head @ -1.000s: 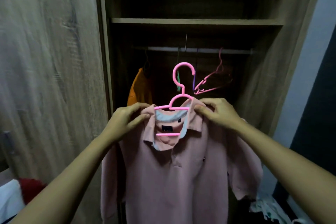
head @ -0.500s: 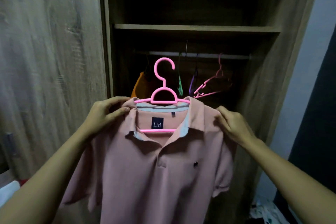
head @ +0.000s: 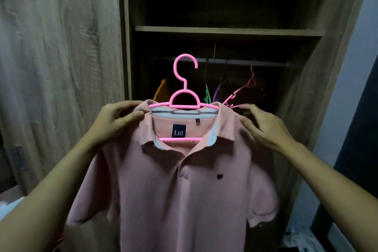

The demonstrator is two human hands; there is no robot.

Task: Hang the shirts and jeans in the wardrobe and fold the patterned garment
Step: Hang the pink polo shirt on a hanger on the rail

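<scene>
A pink polo shirt (head: 176, 194) hangs spread out on a bright pink hanger (head: 185, 88), held up in front of the open wardrobe. My left hand (head: 114, 122) pinches the shirt's left shoulder beside the collar. My right hand (head: 263, 127) grips the right shoulder of the shirt. The hanger's hook points up, just below and in front of the wardrobe rail (head: 245, 62). The collar lies open, showing a dark label.
On the rail hang an orange garment (head: 160, 91) and green, purple and pink bare hangers (head: 243, 90). A wooden shelf (head: 225, 31) runs above the rail. The wardrobe door (head: 61, 67) stands at the left. A patterned cloth (head: 302, 239) lies on the floor at the lower right.
The shirt has been turned to face me and spread along the hanger. My hands moved apart from the collar to the shoulders, and the hanger rose a little toward the rail.
</scene>
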